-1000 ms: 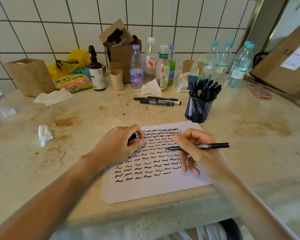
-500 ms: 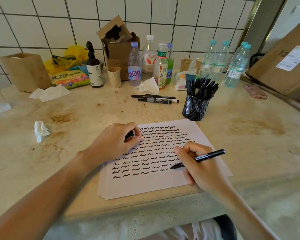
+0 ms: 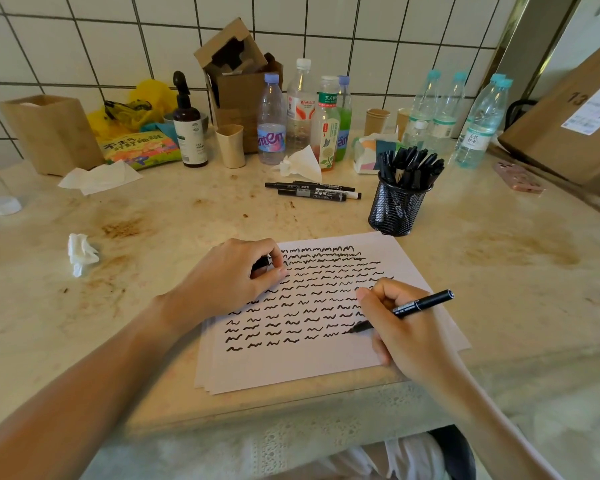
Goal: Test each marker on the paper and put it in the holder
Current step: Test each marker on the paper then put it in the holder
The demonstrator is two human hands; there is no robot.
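Note:
A white sheet of paper (image 3: 291, 365) lies at the table's front edge, covered with rows of black squiggles. My right hand (image 3: 406, 327) grips a black marker (image 3: 420, 304) like a pen, its tip touching the paper at the right end of a lower row. My left hand (image 3: 229, 278) rests on the paper's upper left corner and holds a small black marker cap (image 3: 262, 263) in its curled fingers. A black mesh holder (image 3: 395, 209) full of several black markers stands just beyond the paper. Three more markers (image 3: 312, 191) lie on the table left of the holder.
Along the tiled wall stand several bottles (image 3: 300, 105), paper cups (image 3: 231, 145), a cardboard box (image 3: 238, 77), a dark pump bottle (image 3: 187, 129) and a tissue pack (image 3: 371, 150). Crumpled tissues (image 3: 80, 252) lie at left. A big carton (image 3: 575, 116) and a phone (image 3: 518, 176) sit at right.
My right hand swung the marker from level above the paper down to writing position and moved toward the lower right rows; the tip now touches the sheet. My left hand stayed put.

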